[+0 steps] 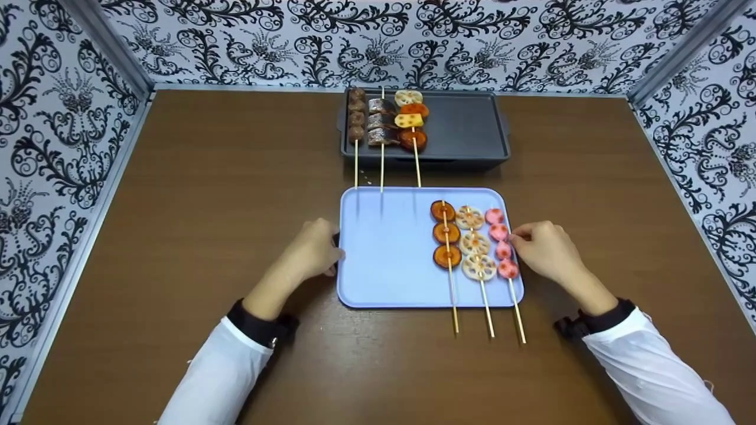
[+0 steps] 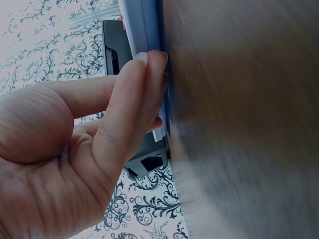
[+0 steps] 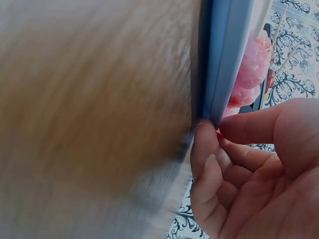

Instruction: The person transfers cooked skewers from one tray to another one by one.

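Observation:
A light blue tray (image 1: 390, 248) lies on the table below a dark grill pan. My left hand (image 1: 313, 248) grips its left edge; in the left wrist view the fingertips (image 2: 154, 62) reach under the rim. Opposite, my right hand (image 1: 546, 248) pinches the right edge between thumb and fingers, as the right wrist view also shows. On the tray's right half lie three skewers: browned orange rounds (image 1: 446, 232), lotus root slices (image 1: 475, 243) and pink balls (image 1: 502, 250). Their sticks stick out past the tray's near edge.
Behind the tray stands the grill pan (image 1: 460, 127). On its left side lie skewers of brown meatballs (image 1: 356, 115), dark silvery fish pieces (image 1: 383, 122) and mixed vegetables (image 1: 411, 121), their sticks reaching the tray's far edge. Patterned panels (image 1: 372, 50) border the brown table (image 1: 236, 159).

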Demonstrator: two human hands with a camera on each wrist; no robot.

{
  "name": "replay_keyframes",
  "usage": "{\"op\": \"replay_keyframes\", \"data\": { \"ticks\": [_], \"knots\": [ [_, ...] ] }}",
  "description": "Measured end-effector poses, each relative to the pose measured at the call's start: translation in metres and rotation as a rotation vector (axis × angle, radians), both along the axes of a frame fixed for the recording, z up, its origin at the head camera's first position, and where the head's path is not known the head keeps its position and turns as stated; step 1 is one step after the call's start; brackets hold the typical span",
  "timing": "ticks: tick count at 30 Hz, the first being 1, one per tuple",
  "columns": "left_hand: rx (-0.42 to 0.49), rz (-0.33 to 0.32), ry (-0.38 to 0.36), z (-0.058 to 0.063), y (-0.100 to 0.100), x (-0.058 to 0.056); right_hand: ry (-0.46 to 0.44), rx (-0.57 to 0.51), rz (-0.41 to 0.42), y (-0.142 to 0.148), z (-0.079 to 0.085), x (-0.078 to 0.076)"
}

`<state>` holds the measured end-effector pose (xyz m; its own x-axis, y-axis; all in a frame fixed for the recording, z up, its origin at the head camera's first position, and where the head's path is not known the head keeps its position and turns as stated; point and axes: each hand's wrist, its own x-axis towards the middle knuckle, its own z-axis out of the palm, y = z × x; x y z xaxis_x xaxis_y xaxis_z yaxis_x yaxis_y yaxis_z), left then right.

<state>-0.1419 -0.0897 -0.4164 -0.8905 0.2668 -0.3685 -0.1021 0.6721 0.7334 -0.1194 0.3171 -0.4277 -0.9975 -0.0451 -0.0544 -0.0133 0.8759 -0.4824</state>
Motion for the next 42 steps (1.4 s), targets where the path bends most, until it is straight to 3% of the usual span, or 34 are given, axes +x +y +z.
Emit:
{"op": "replay_keyframes", "data": {
  "ticks": [9,14,17,20,24,27,30,34,39,42],
  "knots": [
    [-0.008,0.005,0.001,0.003,0.001,0.0,-0.012,-0.01,0.017,0.001,-0.002,-0.002],
    [-0.057,-0.023,0.018,0.005,0.0,0.002,-0.022,-0.021,0.017,0.001,-0.003,-0.002],
    [-0.103,-0.063,0.075,0.009,-0.001,0.003,-0.028,-0.026,0.011,0.002,-0.004,-0.001],
    [-0.1,-0.043,0.225,0.015,0.001,0.007,-0.03,-0.025,0.009,0.002,-0.004,-0.001],
    [-0.061,0.019,0.585,0.025,0.012,0.013,-0.027,-0.022,0.016,0.001,-0.003,-0.002],
    [-0.031,0.003,0.824,0.031,0.025,0.013,-0.021,-0.015,0.017,0.001,-0.004,-0.002],
    [0.001,-0.034,0.931,0.037,0.037,0.009,-0.016,-0.013,0.013,0.0,-0.003,-0.002],
    [-0.018,-0.048,0.908,0.044,0.052,0.001,-0.021,-0.024,0.014,-0.001,-0.003,-0.001],
    [-0.134,-0.07,0.746,0.05,0.071,-0.013,-0.026,-0.023,0.011,-0.001,-0.002,-0.001],
    [-0.135,-0.076,0.657,0.051,0.084,-0.021,-0.023,-0.019,0.009,0.0,-0.002,-0.001]
  ]
}}
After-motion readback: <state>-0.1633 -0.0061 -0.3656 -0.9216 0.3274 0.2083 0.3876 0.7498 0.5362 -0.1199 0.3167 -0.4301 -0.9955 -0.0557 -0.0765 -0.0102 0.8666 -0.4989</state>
